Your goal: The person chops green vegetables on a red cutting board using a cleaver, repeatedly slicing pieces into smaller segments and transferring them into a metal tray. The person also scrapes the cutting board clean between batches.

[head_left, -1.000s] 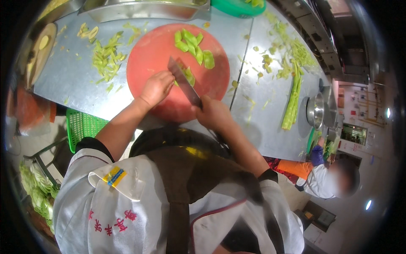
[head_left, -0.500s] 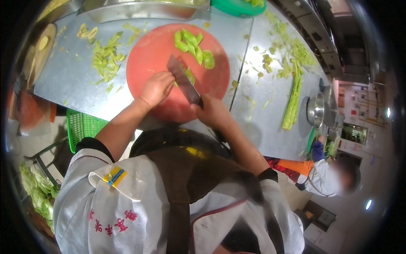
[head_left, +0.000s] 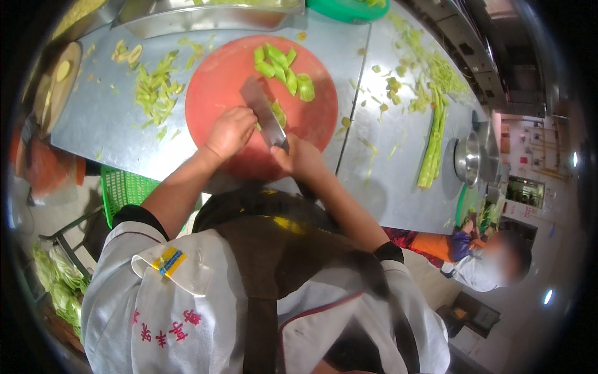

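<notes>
A wide cleaver lies angled across the round red cutting board, my right hand closed on its handle. Curled fingers of my left hand press beside the blade's left face on a green vegetable piece, which is partly hidden by blade and fingertips. Several cut green chunks sit at the board's far side. Thin green peelings lie on the steel table left of the board, and long peeled green stalks lie to the right.
Steel tray and green container stand at the back, wooden board at far left, steel bowl at right. A green basket sits below the left edge. A co-worker works at the right.
My right hand and the cleaver have shifted slightly left and up on the board. My left hand barely moved. The co-worker's hands and arm have moved a little.
</notes>
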Demonstrator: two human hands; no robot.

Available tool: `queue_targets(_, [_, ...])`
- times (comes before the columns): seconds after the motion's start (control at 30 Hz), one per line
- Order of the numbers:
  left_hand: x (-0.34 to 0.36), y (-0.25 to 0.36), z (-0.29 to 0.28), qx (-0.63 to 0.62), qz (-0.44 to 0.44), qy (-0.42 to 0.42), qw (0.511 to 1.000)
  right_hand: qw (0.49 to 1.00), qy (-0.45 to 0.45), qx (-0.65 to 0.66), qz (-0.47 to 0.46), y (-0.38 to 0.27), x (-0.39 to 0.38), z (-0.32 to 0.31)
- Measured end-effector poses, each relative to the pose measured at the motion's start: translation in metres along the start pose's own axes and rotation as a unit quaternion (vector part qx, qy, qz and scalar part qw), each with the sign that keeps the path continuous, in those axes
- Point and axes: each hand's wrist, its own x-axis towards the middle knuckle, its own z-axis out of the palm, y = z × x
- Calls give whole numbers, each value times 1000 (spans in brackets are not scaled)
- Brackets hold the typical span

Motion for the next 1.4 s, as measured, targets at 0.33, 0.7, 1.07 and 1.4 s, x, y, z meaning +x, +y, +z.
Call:
queue_targets(0.33, [45,-40,9,-84,-189,61,977,989,14,138,43,22,-30,-33])
queue_targets(0.7, [138,-86,11,-41,-138,-142,979,993,-94,61,47,12,-38,-36])
queue_targets(1.07, [155,-104,4,-12,-136,-187,973,993,-37,102,52,28,-32,-15])
queue_targets(1.4, [72,-69,-37,-70,-195,-12,978,995,-50,49,68,5,-47,-31])
